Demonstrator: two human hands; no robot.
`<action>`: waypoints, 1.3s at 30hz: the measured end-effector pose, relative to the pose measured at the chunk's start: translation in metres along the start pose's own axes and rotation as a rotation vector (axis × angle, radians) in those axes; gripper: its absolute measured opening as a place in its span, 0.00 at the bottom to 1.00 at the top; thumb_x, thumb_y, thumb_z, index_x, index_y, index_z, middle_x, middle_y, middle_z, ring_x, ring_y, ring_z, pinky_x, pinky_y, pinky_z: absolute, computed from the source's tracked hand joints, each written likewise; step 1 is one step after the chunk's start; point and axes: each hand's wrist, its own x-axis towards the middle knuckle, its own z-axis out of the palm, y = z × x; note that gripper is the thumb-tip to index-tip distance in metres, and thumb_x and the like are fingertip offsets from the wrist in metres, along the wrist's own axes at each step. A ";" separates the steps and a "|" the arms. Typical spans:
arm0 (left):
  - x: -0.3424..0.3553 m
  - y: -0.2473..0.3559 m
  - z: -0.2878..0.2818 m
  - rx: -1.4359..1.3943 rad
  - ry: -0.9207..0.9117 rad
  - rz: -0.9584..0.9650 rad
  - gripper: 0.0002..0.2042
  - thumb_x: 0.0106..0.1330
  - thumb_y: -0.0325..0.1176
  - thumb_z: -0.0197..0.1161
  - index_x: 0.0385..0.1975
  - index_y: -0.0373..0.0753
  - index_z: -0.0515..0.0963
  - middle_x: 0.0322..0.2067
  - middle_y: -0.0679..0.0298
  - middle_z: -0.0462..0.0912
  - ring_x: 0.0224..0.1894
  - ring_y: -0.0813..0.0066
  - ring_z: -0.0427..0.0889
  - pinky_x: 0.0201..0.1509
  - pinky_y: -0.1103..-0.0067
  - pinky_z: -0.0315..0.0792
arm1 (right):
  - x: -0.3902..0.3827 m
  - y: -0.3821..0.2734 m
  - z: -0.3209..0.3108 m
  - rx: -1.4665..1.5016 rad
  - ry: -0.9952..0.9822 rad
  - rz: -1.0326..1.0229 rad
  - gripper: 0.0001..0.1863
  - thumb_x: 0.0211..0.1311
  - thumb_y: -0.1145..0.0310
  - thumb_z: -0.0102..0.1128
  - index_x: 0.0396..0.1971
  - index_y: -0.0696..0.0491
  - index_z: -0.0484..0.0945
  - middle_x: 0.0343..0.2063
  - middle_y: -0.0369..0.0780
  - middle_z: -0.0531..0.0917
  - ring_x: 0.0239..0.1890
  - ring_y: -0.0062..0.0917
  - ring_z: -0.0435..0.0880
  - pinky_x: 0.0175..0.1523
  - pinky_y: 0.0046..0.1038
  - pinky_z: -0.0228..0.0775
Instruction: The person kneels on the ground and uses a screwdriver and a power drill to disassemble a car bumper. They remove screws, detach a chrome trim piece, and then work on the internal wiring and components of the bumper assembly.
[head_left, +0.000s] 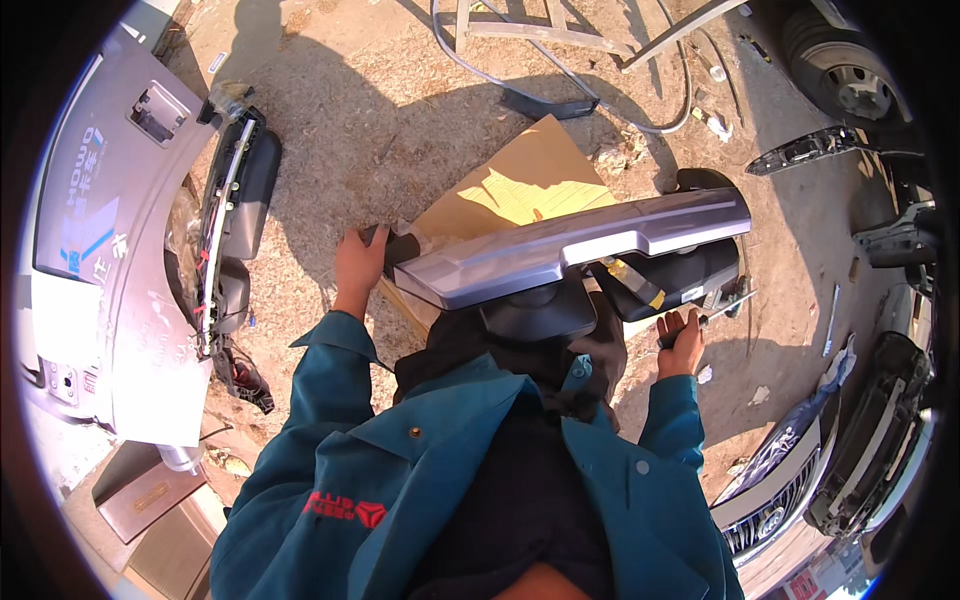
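Left hand (pixel 358 262) grips the near-left end of the silver bumper trim (pixel 570 248). The trim's long axis runs from that hand up-right. Right hand (pixel 681 340) is clenched on a tool handle (pixel 722 308) below the trim's far end.

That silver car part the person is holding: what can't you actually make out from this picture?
Head view only:
- Underside of the silver trim panel: faces away from the camera.
- Left hand: its fingertips are hidden behind the panel's black end.
- Right hand: closed on a thin tool, whose tip is too small to identify.
- Cardboard sheet: its near part is covered by the panel.
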 end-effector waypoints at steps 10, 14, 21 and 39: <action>-0.035 0.005 0.043 -1.447 -0.385 -0.893 0.31 0.75 0.59 0.73 0.64 0.38 0.83 0.59 0.50 0.89 0.63 0.46 0.88 0.72 0.46 0.79 | 0.166 -0.083 0.009 -0.063 0.014 -0.171 0.23 0.83 0.53 0.67 0.62 0.57 0.84 0.52 0.42 0.90 0.50 0.36 0.92 0.55 0.39 0.89; -0.018 0.004 0.049 -1.474 -0.330 -0.884 0.23 0.77 0.44 0.73 0.64 0.38 0.82 0.58 0.52 0.90 0.58 0.46 0.90 0.68 0.47 0.83 | 0.193 -0.127 0.023 -0.151 -0.131 -0.049 0.22 0.83 0.59 0.67 0.65 0.57 0.83 0.58 0.43 0.88 0.57 0.34 0.91 0.59 0.37 0.87; -0.031 0.010 0.041 -1.401 -0.285 -0.778 0.23 0.74 0.40 0.73 0.64 0.35 0.81 0.53 0.50 0.91 0.54 0.46 0.91 0.63 0.51 0.86 | 0.200 -0.149 0.028 -0.428 -0.402 -0.059 0.27 0.77 0.70 0.71 0.72 0.59 0.82 0.61 0.44 0.89 0.56 0.32 0.91 0.63 0.31 0.84; -0.198 0.113 -0.252 -1.076 0.221 0.460 0.37 0.75 0.45 0.64 0.77 0.24 0.68 0.70 0.32 0.80 0.55 0.55 0.93 0.56 0.69 0.88 | 0.083 0.084 0.116 0.656 -0.474 0.410 0.22 0.81 0.57 0.57 0.63 0.53 0.85 0.62 0.42 0.90 0.66 0.41 0.87 0.74 0.50 0.77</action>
